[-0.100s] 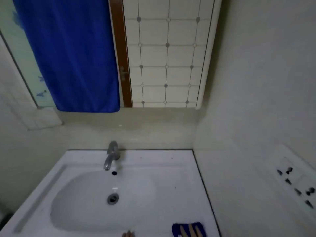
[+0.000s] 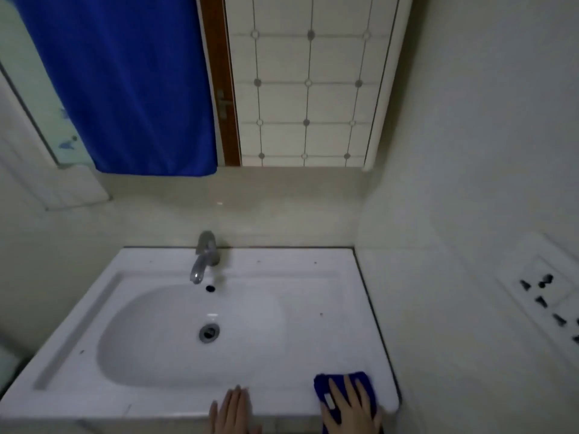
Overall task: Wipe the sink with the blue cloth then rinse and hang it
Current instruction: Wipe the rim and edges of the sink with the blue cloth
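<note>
A white rectangular sink (image 2: 313,308) fills the lower middle, with an oval basin, a drain (image 2: 209,332) and a chrome tap (image 2: 203,256) at its back edge. On the sink's front right corner lies a small folded blue cloth (image 2: 322,386). My right hand (image 2: 351,408) lies flat on that cloth with straight fingers, pressing it onto the rim. My left hand (image 2: 233,410) rests flat with straight fingers on the front rim, left of the cloth, holding nothing.
A large blue towel (image 2: 125,83) hangs on the wall above the sink at the upper left, partly over a mirror (image 2: 40,108). A tiled panel (image 2: 307,83) and wooden frame sit behind. A socket plate (image 2: 545,299) is on the right wall.
The view has tilted down a little, so both hands and the cloth show more fully at the bottom edge. The cloth stays on the sink's front right corner.
</note>
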